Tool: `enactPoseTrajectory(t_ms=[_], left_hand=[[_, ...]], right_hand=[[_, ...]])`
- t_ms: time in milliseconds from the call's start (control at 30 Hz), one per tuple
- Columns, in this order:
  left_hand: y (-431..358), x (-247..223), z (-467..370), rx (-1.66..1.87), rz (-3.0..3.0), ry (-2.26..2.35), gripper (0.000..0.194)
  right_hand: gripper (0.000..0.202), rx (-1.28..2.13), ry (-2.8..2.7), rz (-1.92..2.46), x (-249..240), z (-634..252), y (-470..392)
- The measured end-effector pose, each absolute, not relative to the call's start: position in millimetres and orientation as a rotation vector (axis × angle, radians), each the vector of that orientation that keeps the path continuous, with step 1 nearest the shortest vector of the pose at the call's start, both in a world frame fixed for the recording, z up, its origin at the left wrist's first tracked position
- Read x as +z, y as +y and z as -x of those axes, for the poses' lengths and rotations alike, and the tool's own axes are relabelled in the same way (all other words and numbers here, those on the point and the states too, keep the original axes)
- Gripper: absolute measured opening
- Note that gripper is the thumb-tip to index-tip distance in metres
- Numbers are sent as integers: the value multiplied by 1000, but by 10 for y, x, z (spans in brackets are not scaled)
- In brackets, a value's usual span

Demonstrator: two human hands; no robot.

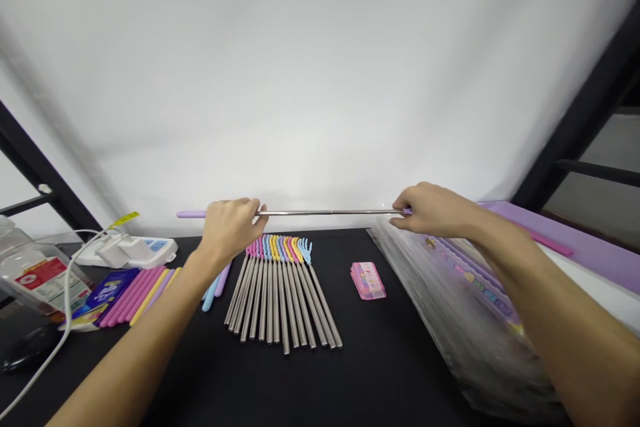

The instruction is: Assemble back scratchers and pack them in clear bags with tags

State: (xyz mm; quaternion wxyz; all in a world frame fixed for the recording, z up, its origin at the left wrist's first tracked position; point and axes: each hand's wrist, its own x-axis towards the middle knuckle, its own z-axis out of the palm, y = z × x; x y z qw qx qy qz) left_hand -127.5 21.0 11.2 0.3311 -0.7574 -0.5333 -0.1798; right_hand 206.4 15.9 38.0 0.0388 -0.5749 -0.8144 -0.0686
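A long thin metal rod (pixel 325 212) with a purple handle (pixel 191 214) is stretched level above the table's back edge. My left hand (pixel 233 225) is closed round its left part, beside the handle. At the other end, my right hand (pixel 425 209) pinches the purple tip, mostly hidden by the fingers. Below lies a row of several metal rods (pixel 284 303) with pink, blue, yellow and purple hand-shaped ends. Pink cards (pixel 369 280) lie in a small stack right of that row. Blue and purple handles (pixel 217 290) show beside my left forearm.
Several pink, yellow and purple handles (pixel 133 295) lie on the left, near a blue packet (pixel 106 295), a white power strip (pixel 159 251), a clear jar (pixel 47 277), a cable and a black mouse (pixel 31 348). Clear plastic bags (pixel 450 300) and a purple box (pixel 595 250) occupy the right.
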Motion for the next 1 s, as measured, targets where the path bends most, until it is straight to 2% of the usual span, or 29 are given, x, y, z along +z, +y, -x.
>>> enactPoseTrajectory(t_ms=[167, 267, 433, 600, 733, 867, 1000], left_hand=[[92, -41, 853, -529, 2360, -1301, 19], [31, -46, 686, -552, 2527, -1194, 19], [156, 78, 978, -348, 2337, -1318, 32], [77, 8, 816, -253, 2361, -1393, 23], [-53, -79, 479, -328, 2546, -1212, 17], [37, -49, 634, -417, 2658, -998, 15], [253, 24, 1079, -323, 2493, -1071, 16]], right_hand=[[18, -244, -2594, 1594, 309, -1647, 77], [17, -277, -2616, 1560, 279, -1495, 60], [20, -295, -2583, 1733, 333, -1758, 133], [18, -236, -2633, 1663, 266, -1558, 81], [16, -232, -2702, 1520, 151, -1165, -1], [32, -208, -2669, 1559, 181, -1159, 28], [47, -140, -2622, 1656, 273, -1508, 127]])
